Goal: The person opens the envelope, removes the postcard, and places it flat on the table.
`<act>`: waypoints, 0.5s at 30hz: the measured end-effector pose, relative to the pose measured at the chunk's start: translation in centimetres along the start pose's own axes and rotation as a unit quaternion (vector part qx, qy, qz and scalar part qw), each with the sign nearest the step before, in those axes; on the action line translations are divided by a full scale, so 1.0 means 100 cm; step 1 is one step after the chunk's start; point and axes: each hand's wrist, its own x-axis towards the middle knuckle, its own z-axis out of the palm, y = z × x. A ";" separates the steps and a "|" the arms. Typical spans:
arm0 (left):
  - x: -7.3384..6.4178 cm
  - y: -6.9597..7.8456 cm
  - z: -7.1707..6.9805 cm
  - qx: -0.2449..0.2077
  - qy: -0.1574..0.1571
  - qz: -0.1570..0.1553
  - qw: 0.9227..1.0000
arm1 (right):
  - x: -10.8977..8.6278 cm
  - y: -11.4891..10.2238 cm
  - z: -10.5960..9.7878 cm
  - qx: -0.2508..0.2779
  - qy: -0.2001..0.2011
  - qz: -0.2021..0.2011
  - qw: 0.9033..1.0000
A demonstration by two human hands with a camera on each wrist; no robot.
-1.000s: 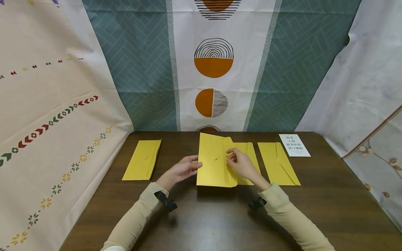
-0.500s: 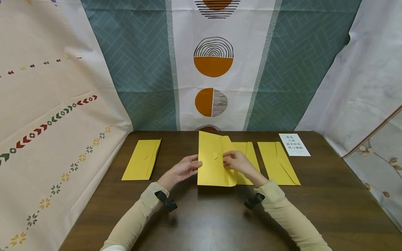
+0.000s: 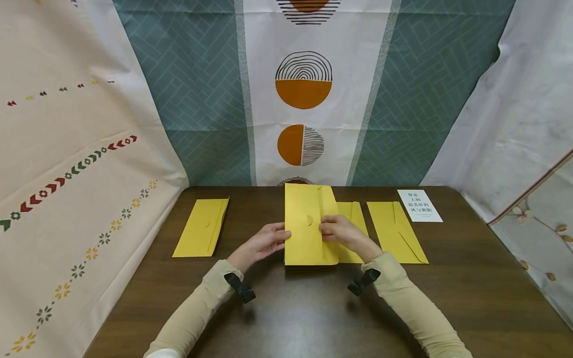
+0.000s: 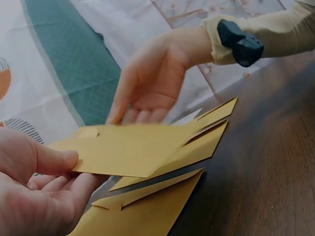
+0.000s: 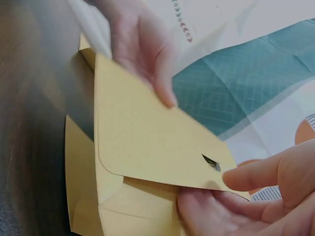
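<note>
A yellow envelope (image 3: 300, 238) is held up over the middle of the table, its curved tab slit showing. My left hand (image 3: 261, 243) grips its left edge, thumb on the front and fingers behind. At the right side, my right hand (image 3: 346, 233) holds the envelope's flap edge. In the right wrist view, the right thumb lies at the edge of the broad panel (image 5: 147, 132) near a small slit, with the other fingers underneath. Behind the held envelope, a second yellow envelope (image 3: 356, 219) lies flat, partly covered.
One more yellow envelope (image 3: 201, 228) lies to the left, its right edge slightly raised. To the right lies another yellow envelope (image 3: 396, 233). Beyond it is a white printed card (image 3: 420, 205) near the back of the dark wooden table (image 3: 286, 318). Patterned cloths hang around the table.
My right hand has moved slightly left and its fingers have closed in on the flap edge. The held envelope has turned a little, its top edge now more level. My left hand keeps its grip.
</note>
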 end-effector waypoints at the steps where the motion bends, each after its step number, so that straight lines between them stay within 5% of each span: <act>1: 0.001 0.000 0.001 0.005 0.001 0.000 1.000 | 0.000 0.000 -0.001 -0.007 0.003 0.001 1.000; 11: 0.004 0.001 0.013 0.002 -0.008 -0.040 0.999 | 0.001 -0.004 0.001 0.001 0.078 0.011 0.997; 15: 0.002 0.001 0.015 0.019 -0.038 -0.067 0.997 | 0.003 -0.004 -0.001 0.007 0.106 0.010 0.994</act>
